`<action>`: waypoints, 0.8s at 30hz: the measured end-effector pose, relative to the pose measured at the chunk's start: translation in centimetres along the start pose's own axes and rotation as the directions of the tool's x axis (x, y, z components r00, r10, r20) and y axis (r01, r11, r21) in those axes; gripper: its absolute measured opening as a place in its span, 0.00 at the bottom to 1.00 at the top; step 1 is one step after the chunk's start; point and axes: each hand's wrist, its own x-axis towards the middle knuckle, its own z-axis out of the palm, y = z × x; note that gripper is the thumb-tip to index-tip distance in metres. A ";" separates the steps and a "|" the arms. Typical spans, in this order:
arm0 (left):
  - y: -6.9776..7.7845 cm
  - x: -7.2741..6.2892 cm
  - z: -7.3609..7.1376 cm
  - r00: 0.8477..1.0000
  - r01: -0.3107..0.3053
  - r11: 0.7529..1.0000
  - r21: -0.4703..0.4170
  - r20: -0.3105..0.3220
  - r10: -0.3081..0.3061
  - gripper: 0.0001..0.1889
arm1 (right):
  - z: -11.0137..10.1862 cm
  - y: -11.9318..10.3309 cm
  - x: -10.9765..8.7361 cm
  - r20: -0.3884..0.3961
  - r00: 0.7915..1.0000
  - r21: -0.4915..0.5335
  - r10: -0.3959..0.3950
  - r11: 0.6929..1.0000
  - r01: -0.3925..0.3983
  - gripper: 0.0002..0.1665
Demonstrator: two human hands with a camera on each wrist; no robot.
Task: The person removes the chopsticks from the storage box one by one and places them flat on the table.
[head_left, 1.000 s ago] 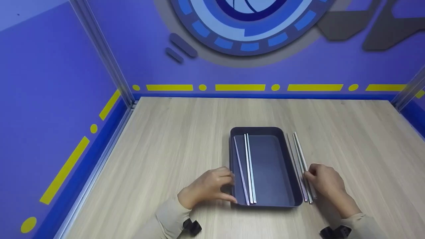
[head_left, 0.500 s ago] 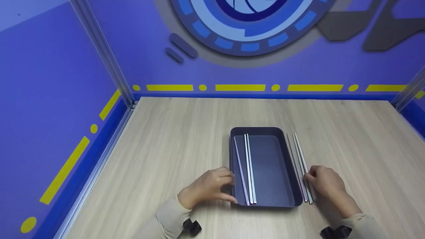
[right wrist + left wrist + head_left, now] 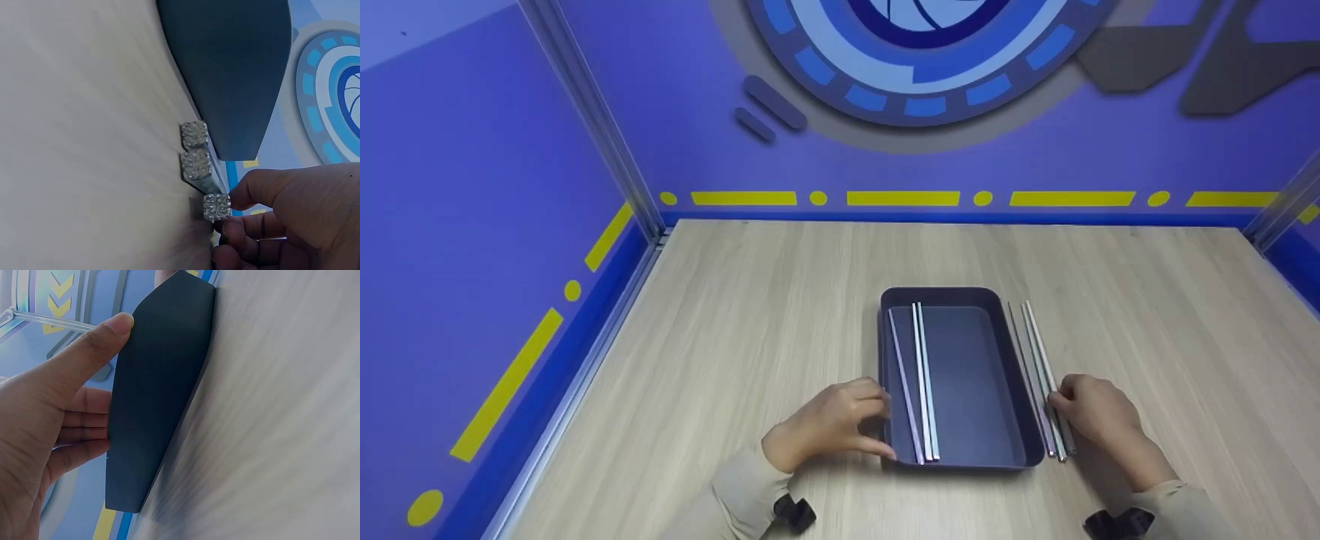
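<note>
Right of the tray, your right hand pinches a chopstick pair; your left hand grips the tray. Pair's likely light, stiff, slippery; hold mid-length.

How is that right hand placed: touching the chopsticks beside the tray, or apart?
Touching: the right wrist view shows the right hand pinching the outer pair of chopsticks in its fingers, with no gap.

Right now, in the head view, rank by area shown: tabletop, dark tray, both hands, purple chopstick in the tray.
Largest first:
Tabletop
Dark tray
Left hand and right hand, too alike to rank
Purple chopstick
</note>
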 end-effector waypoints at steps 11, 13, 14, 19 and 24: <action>0.0 0.0 0.0 1.000 0.001 1.000 0.002 0.000 -0.001 0.26 | -0.1 -0.1 0.0 0.007 1.000 -0.006 -0.005 1.000 0.005 0.14; 0.0 0.0 0.0 1.000 0.000 1.000 0.005 0.001 0.000 0.26 | -0.1 0.0 0.1 0.008 1.000 -0.005 -0.009 1.000 0.009 0.14; 0.0 0.0 0.0 1.000 0.001 1.000 0.004 0.002 -0.001 0.26 | -0.1 0.0 0.1 0.007 1.000 -0.004 -0.010 1.000 0.011 0.14; 0.1 0.0 0.0 1.000 0.018 1.000 -0.011 0.008 -0.018 0.25 | -0.2 0.1 0.0 0.009 1.000 -0.011 -0.011 1.000 0.011 0.13; 0.0 0.0 0.1 1.000 0.026 1.000 -0.009 0.012 -0.026 0.25 | -0.2 0.2 0.1 0.007 1.000 -0.016 -0.015 1.000 0.016 0.13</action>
